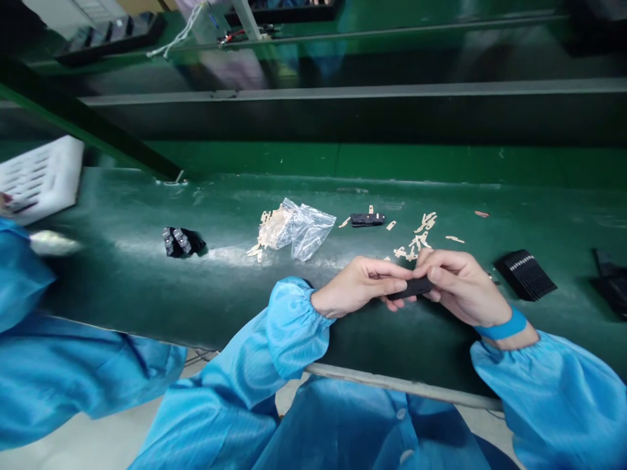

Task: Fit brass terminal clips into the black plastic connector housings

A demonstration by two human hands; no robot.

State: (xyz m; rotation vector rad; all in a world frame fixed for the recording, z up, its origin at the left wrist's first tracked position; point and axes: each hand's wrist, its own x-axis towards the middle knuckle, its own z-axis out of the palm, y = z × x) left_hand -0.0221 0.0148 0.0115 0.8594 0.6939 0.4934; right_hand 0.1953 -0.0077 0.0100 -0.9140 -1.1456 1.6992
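Note:
My left hand [360, 285] and my right hand [458, 282] meet over the green belt [147, 274], both pinched on a small flat black part [414, 288] held between them. Fingers of both hands curl around its ends. Just beyond my hands lie several small tan strips [416, 238] scattered on the belt. Another black part [366, 219] rests farther back, with a few tan strips beside it.
A clear plastic bag [298, 228] spilling tan strips lies at centre. A cluster of black parts [180, 241] sits to the left, a stack of black parts [525, 274] to the right. A white tray [42, 176] stands far left. A co-worker's blue sleeve [63, 365] fills the lower left.

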